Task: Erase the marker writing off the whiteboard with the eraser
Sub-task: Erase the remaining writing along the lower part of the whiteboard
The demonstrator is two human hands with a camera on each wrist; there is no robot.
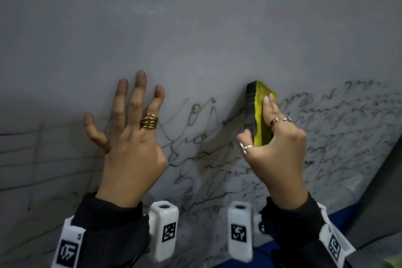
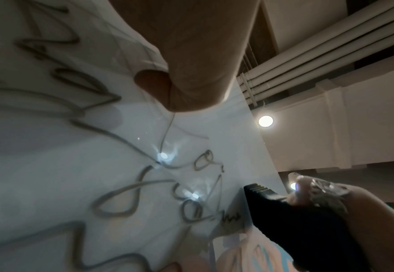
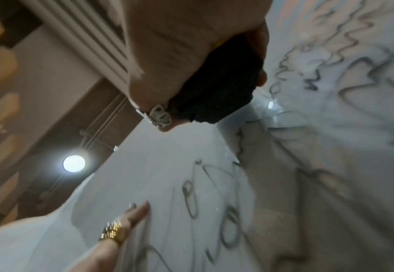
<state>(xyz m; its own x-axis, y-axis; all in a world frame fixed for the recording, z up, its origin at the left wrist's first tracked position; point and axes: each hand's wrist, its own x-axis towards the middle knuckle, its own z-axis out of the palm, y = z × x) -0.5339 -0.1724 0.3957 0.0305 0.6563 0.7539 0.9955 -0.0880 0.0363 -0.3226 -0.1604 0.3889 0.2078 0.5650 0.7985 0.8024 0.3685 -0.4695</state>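
Observation:
The whiteboard (image 1: 195,28) fills the head view, blank above and covered in faded grey cursive marker writing (image 1: 315,137) below. My right hand (image 1: 274,137) grips a yellow-backed eraser (image 1: 260,113), its black felt side pressed to the board at the top edge of the writing. From the left wrist view the eraser (image 2: 291,217) shows as a black block against the board (image 2: 52,165). In the right wrist view its felt (image 3: 219,88) sits under my palm. My left hand (image 1: 128,128) lies flat on the board, fingers spread, left of the eraser.
A blue strip (image 1: 339,220) runs past the board's lower right edge, with a grey surface beyond. Ceiling pipes (image 2: 331,47) and round ceiling lights (image 3: 74,163) show in the wrist views past the board's top edge.

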